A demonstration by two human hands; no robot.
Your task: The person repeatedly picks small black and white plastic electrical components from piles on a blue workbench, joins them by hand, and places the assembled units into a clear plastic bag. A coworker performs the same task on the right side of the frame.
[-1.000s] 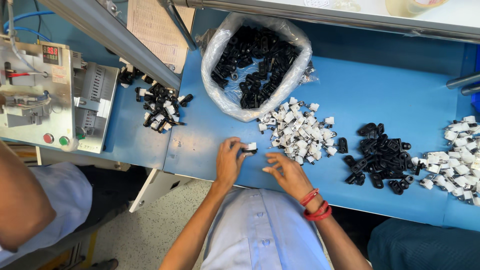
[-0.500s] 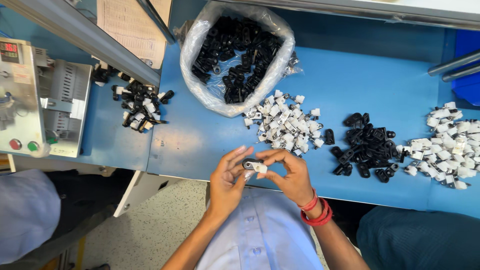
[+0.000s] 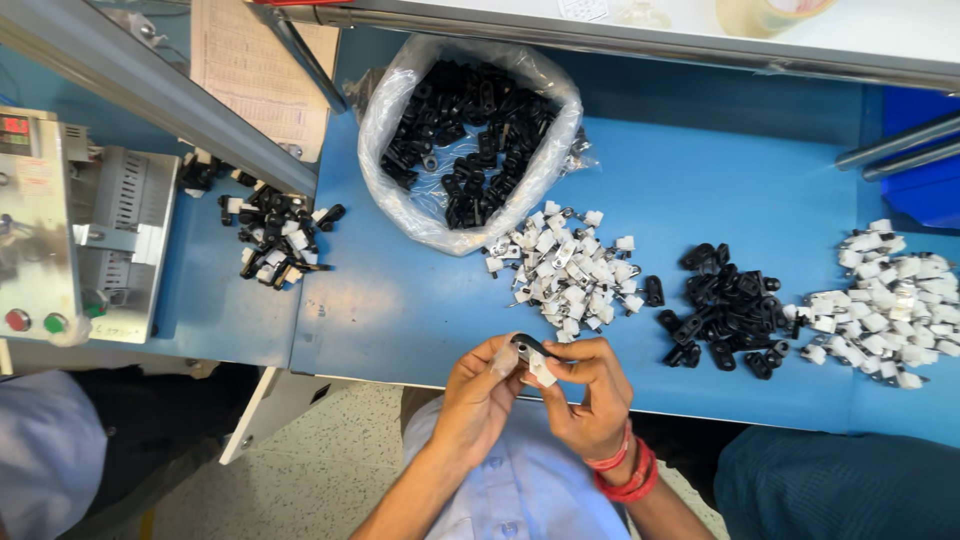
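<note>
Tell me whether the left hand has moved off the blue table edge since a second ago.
Yes. The left hand has drawn back from the blue table toward the body, meeting the right hand around a small black-and-white part.

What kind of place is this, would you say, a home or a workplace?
Most likely a workplace: a small-parts assembly bench in a factory. The blue bench carries sorted heaps of white parts and black parts, a clear bag of black parts, and a grey machine with buttons stands at its end.
</note>
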